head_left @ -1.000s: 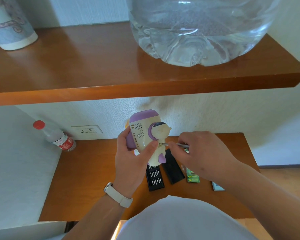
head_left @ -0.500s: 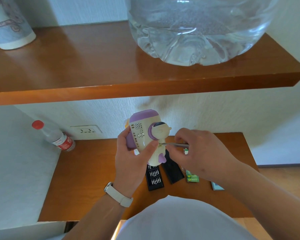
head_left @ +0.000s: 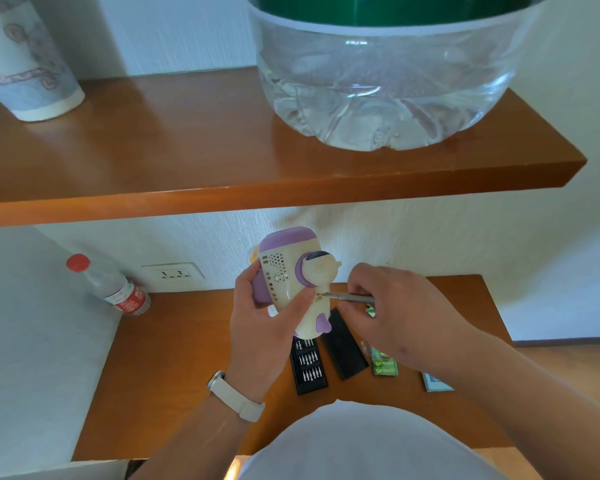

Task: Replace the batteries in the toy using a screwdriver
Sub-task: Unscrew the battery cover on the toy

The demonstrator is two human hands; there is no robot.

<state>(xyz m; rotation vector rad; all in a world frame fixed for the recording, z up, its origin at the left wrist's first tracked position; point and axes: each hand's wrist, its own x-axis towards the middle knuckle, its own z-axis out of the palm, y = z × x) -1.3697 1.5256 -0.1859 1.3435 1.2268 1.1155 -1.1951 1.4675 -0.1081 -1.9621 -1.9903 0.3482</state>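
A cream and purple toy [head_left: 291,271] is held upright above the wooden table in my left hand [head_left: 260,327], whose thumb presses its side. My right hand [head_left: 399,313] grips a thin metal screwdriver [head_left: 350,297] that lies almost level, with its tip touching the toy just under the round purple knob. A green pack of batteries [head_left: 384,366] lies on the table below my right hand, partly hidden by it.
An open black bit case [head_left: 308,367] and its lid [head_left: 345,348] lie on the lower table [head_left: 174,358]. A plastic bottle with a red cap [head_left: 113,287] lies at the left by a wall socket [head_left: 174,273]. A shelf [head_left: 222,188] overhead carries a big water jug [head_left: 388,81] and a cup [head_left: 21,64].
The camera has tilted, so the whole scene sits a little lower in the frame. My right hand's fingers have shifted slightly on the screwdriver; the toy stays in the same grip.
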